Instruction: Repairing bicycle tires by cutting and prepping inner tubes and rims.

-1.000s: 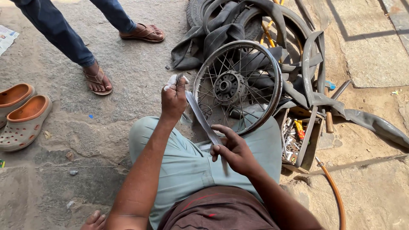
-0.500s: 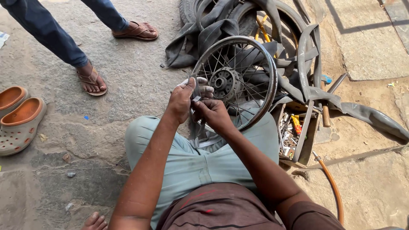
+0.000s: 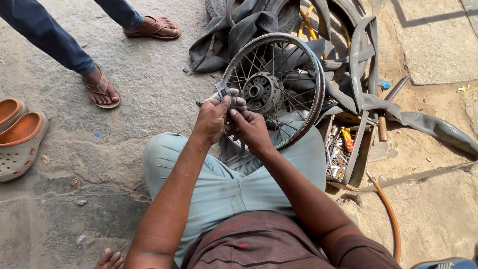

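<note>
Hands meet just in front of our knees, at the near-left edge of the spoked wheel point(image 3: 273, 89). Our left hand point(image 3: 213, 117) is closed around a grey rubber strip point(image 3: 222, 90), whose short free end sticks up above the thumb and fingers; our right hand point(image 3: 250, 127) sits touching the left and pinches the same strip a little lower, fingers curled in. Both are gripping, neither is open.

From that pinch point the strip runs down and toward us, hanging in a loose loop over our lap, so its long axis runs roughly from the wheel rim back to our body. The wheel stands tilted, leaning against our right knee, hub facing up and left, and lies ahead and to the right of the hands. The left hand holds the upper end of the strip at the rim; the right hand is closer to the hub and spokes.

Behind the wheel we see a heap of dark inner tubes point(image 3: 249, 30) and tyre casings. To the right of our knee stands an open wooden toolbox point(image 3: 361, 159), holding a jumble of small metal parts and tools we cannot sort out. An orange hose point(image 3: 391, 214) curves past it. Another person's sandalled feet point(image 3: 102, 89) stand at upper left, and orange clogs point(image 3: 20, 139) lie at the left edge.
</note>
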